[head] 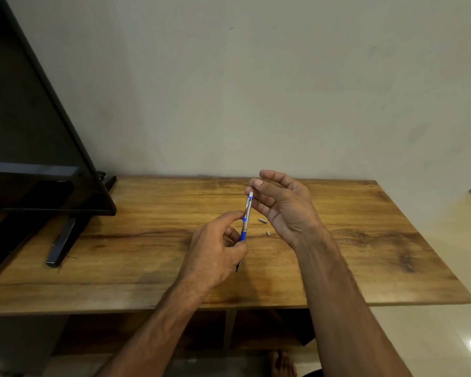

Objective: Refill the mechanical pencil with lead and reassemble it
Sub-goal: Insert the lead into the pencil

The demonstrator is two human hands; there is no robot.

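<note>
Brown wood-grain table. Left hand grips the silver-and-blue mechanical pencil at its blue grip, near upright above mid-table. Right hand loosely curved, fingertips at the pencil's white top end; pinching or only touching, cannot tell. Small silver tube and smaller silver bit lie on the table beside the pencil.

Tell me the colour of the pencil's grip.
Blue grip on the pencil, clearest in the head view.

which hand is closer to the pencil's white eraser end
Right. The right hand has fingertips at the white eraser end; the left hand grips the pencil lower down.
</note>
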